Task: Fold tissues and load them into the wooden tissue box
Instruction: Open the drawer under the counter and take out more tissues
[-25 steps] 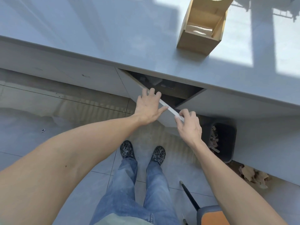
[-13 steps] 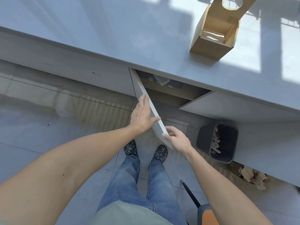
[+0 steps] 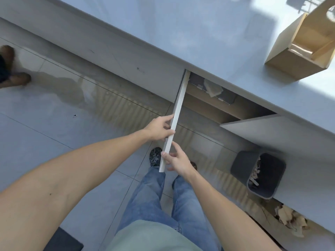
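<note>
The wooden tissue box [image 3: 306, 46] stands on the grey counter [image 3: 181, 29] at the upper right, its open side facing me. Below the counter a cabinet door [image 3: 176, 113] stands swung out, seen edge-on. My left hand [image 3: 160, 128] grips the door's edge from the left. My right hand [image 3: 175, 159] holds the same edge lower down, near its free end. Inside the cabinet, a white tissue [image 3: 213, 88] sticks out of a grey pack [image 3: 227, 96] on a shelf.
A second cabinet door [image 3: 253, 122] on the right is also ajar. A dark waste bin [image 3: 259, 171] with scraps stands on the tiled floor, crumpled brown paper [image 3: 288, 218] beside it. My legs and shoes are below. Another person's feet [image 3: 10, 69] are at the far left.
The cabinet door has swung further out toward me with both hands on its edge. The view has tilted, and the tissue pack inside now shows.
</note>
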